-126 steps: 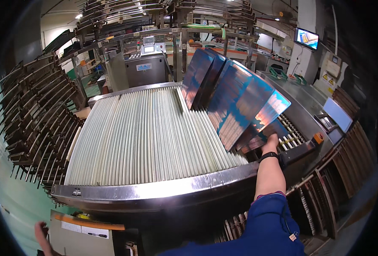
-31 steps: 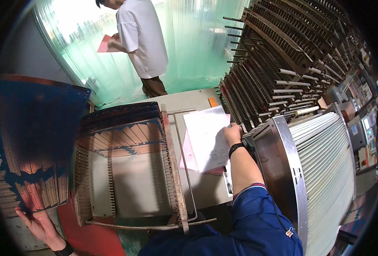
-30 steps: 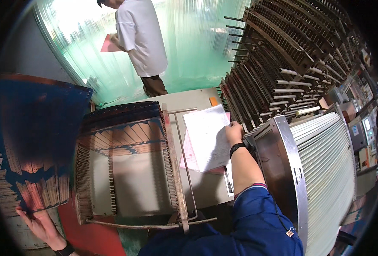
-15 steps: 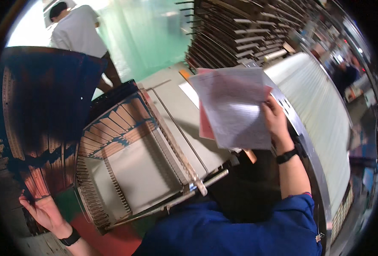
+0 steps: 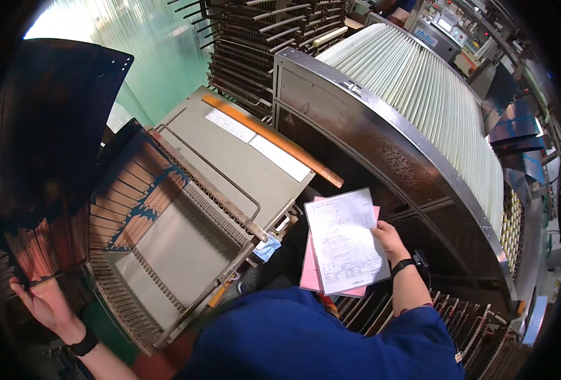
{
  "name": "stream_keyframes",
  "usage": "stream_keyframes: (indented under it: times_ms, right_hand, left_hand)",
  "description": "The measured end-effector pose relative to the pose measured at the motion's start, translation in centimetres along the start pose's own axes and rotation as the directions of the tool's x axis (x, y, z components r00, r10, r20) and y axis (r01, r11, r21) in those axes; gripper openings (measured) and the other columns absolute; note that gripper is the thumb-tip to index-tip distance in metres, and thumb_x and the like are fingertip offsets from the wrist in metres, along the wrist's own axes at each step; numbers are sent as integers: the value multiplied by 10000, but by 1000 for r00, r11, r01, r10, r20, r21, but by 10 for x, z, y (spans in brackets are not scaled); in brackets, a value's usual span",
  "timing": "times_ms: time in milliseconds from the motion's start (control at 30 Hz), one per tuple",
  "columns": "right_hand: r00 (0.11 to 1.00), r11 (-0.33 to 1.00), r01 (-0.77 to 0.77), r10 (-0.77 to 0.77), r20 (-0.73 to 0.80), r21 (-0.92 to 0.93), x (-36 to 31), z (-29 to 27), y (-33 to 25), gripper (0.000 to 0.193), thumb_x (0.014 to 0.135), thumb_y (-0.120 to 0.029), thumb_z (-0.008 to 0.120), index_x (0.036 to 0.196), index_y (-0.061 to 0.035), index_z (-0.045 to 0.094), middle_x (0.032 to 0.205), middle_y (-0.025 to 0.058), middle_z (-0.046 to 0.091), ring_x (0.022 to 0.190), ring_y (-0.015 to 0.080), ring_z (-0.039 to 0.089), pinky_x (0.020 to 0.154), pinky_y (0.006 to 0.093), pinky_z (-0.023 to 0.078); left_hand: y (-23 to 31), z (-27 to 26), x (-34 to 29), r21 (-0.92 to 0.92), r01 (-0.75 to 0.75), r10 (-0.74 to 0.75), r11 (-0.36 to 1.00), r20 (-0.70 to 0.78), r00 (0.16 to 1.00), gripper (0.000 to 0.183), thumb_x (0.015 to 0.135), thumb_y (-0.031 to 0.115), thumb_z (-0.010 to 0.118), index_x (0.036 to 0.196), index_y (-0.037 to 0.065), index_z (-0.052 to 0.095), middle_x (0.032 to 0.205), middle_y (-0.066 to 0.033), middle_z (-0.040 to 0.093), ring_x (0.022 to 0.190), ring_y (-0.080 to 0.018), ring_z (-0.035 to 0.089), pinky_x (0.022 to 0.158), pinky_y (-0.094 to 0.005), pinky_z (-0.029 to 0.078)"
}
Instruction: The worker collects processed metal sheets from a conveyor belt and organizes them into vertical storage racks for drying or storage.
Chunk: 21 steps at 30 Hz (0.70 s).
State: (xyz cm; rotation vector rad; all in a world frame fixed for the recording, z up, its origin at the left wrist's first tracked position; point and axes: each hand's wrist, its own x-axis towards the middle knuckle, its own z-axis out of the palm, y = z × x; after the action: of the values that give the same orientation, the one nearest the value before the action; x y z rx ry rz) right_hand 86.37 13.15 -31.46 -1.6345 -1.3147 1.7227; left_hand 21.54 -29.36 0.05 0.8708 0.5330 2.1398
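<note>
My left hand [image 5: 49, 308] is at the lower left, its fingers at the bottom edge of a large dark blue panel with copper patterns [image 5: 40, 152], like a circuit board panel. The panel stands up, tilted, and part of the grip is hidden behind it. My right hand [image 5: 391, 242] is closed on the right edge of a printed paper sheet [image 5: 347, 237], seemingly in a clear sleeve. Behind that sheet, a pink sheet [image 5: 310, 269] sticks out. Beside my left hand, a slotted rack [image 5: 119, 304] holds more blue and copper panels [image 5: 135, 196].
A grey table [image 5: 220, 136] bears an orange-brown bar [image 5: 274, 139] and paper strips [image 5: 255, 142]. At right stands a curved metal machine [image 5: 381, 145] with rows of white rollers [image 5: 426, 88]. Racks with rods [image 5: 268, 38] are at the back. A blue cloth [image 5: 267, 248] hangs by the rack's corner.
My view has turned right, and the person in a white shirt is out of sight. My right hand has lowered the papers toward my body. My left hand stays at the panel's lower edge.
</note>
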Motion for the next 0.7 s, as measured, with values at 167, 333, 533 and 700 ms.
stream_keyframes:
  times_ms: [167,333,533,700]
  right_hand:
    - [988,999,-44,42,147,5,59,59,45,218,900,-66,562,1088,11,643,975,74,681,861,174,638,779,306,496]
    - [977,969,201,-188,99,-141,137,146,67,251,914,-117,574,1113,16,650,956,49,669,865,138,590,781,295,473]
    - [942,817,313,-334,45,-484,169,233,20,281,922,-239,529,1121,-81,651,1087,259,636,1026,436,601,868,492,489]
    - [720,448,680,-561,409,-581,154,215,-2,349,877,-148,568,1200,-19,591,1214,246,589,1126,426,555,936,465,483]
  left_hand:
    - [-9,12,-2,159,-79,114,984,-221,969,292,966,245,607,1214,91,624,1470,-100,447,1343,-221,401,1177,-387,242]
    - [-33,45,17,113,122,-115,986,-62,991,334,976,213,582,1267,49,589,1475,-119,442,1361,-234,391,1199,-397,211]
    - [-43,64,18,178,156,-136,972,-120,983,282,983,150,562,1223,14,620,1451,-138,472,1357,-241,400,1166,-392,284]
    - [-72,85,26,152,312,-278,938,-209,938,226,977,188,589,1133,46,671,1398,-129,525,1300,-220,448,1072,-350,375]
